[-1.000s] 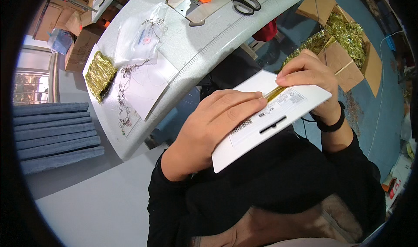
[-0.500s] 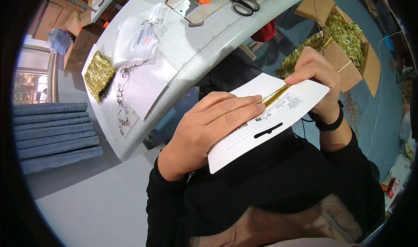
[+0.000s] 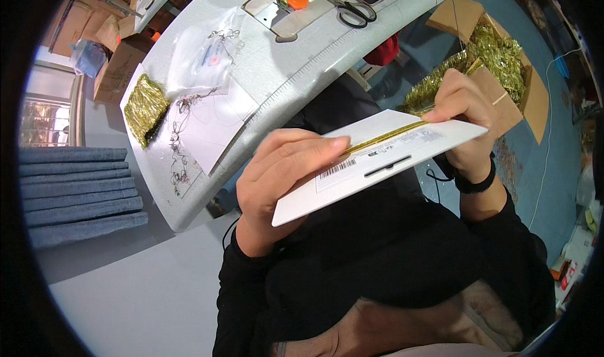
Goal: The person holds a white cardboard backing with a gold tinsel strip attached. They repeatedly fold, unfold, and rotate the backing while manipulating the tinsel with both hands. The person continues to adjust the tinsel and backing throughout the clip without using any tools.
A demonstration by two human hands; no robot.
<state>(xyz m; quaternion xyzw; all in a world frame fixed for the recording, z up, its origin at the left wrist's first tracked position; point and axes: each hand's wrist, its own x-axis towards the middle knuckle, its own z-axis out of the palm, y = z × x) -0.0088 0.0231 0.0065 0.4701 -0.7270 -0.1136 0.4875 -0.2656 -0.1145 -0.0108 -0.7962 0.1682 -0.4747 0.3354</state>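
Observation:
Between my two hands is a white card (image 3: 434, 140) with a printed label, a barcode and a dark slot near its lower edge. A narrow gold band (image 3: 393, 132) runs lengthwise across its face. My left hand (image 3: 280, 174) grips the card's left end, thumb on the face near the band and the other fingers partly hidden. At the right end, my right hand (image 3: 465, 121) pinches the card beside the band's end, with the rest of its fingers curled behind. The card is tilted, its right end higher.
A sewing table (image 3: 277, 99) holds black scissors (image 3: 355, 11), an orange piece (image 3: 297, 1), a clear plastic bag (image 3: 204, 58), a gold tinsel bundle (image 3: 145, 111) and tangled thread (image 3: 179, 158). On the floor, an open cardboard box (image 3: 535, 105) holds gold tinsel (image 3: 497, 61). Folded blue fabric (image 3: 82, 193) lies left.
The card has tipped flatter and shifted slightly. The gold strands, earlier loose and spread, now lie as one flat band. My left hand has slid toward the card's left end.

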